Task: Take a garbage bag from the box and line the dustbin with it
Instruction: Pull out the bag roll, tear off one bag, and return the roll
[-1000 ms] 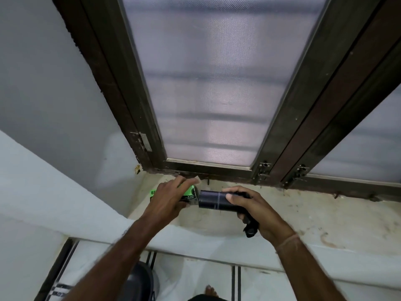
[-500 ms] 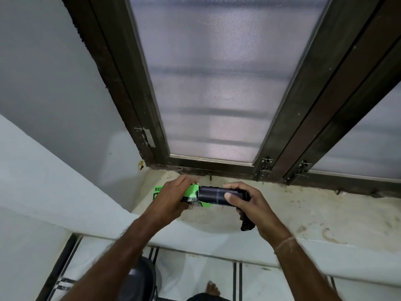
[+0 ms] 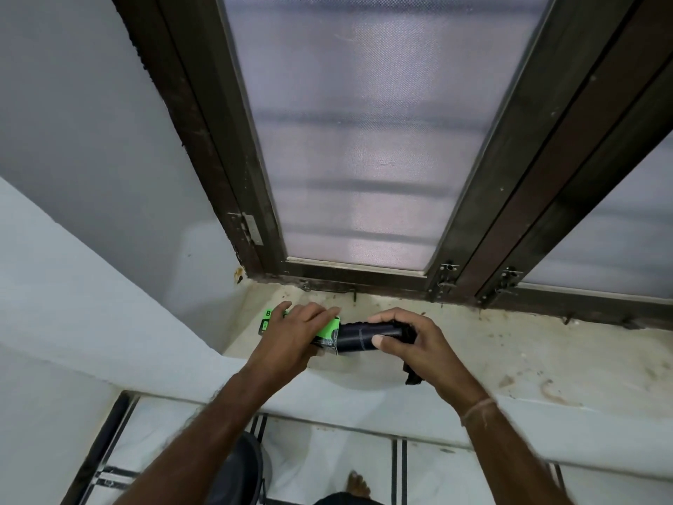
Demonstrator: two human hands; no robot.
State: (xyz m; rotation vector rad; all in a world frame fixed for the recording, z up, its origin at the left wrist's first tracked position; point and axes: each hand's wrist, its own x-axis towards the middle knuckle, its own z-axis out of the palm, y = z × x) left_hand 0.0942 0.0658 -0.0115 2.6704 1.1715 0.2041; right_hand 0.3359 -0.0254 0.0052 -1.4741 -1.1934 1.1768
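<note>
Grey-black dustbin (image 3: 240,468), lowest item, on the tiled floor (image 3: 327,464) beneath the left forearm; only part of its rim and body visible. A bare foot (image 3: 358,484) stands on the tiles to its right, below the right forearm.

Pale ledge (image 3: 546,362), stained and gritty, carries both hands and runs off to their right.

Left hand (image 3: 291,340): closed over a green box (image 3: 329,331), palm down, fingers wrapped across its top; box lies on its side on the ledge, its open end facing the right hand. Printed end of the box shows past the knuckles on the far left.

Right hand (image 3: 415,344): gripping a black garbage bag roll (image 3: 358,337), thumb pressed on the near side, fingers curled over the far side. Roll lies horizontal between the two hands, its left end at the mouth of the box. A loose black tail of bag (image 3: 411,375) hangs below the right palm.

Thread band (image 3: 479,408) on the right wrist.

Dark wooden window frame (image 3: 364,277), beyond both hands, with frosted mesh panes (image 3: 364,140) rising above. Painted wall (image 3: 91,122) beyond and left of the left hand.
</note>
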